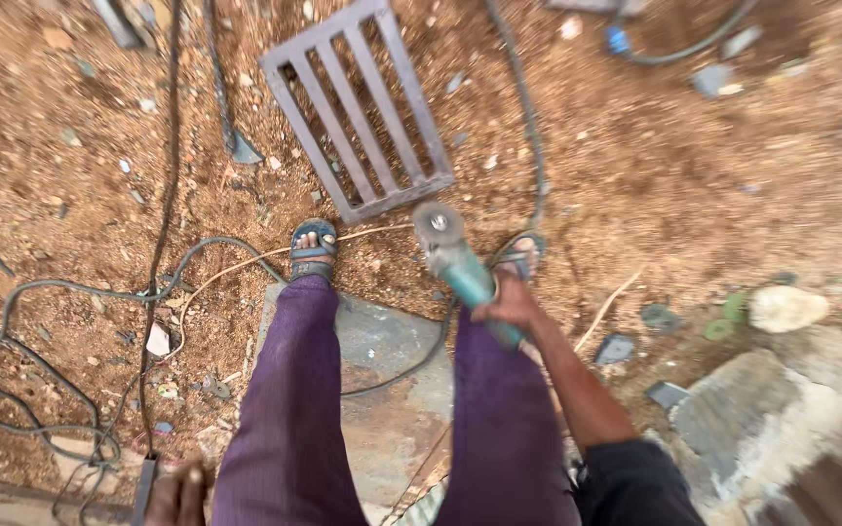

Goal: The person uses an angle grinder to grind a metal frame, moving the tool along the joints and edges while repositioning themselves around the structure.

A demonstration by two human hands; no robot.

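My right hand (511, 304) grips the teal body of an angle grinder (452, 255), whose round disc end points forward toward a metal grille (355, 107) lying flat on the dirt. The grinder hangs above my right foot, apart from the grille. My left hand (177, 494) shows only partly at the bottom edge beside my left leg; what it holds, if anything, is hidden. I stand in purple trousers and blue sandals on a flat stone slab (387, 346).
Black cables (60, 390) coil over the reddish dirt at the left, and one cable (528, 127) runs up past the grille. Large grey stones (762, 399) sit at the right, with scattered debris and small rocks all around.
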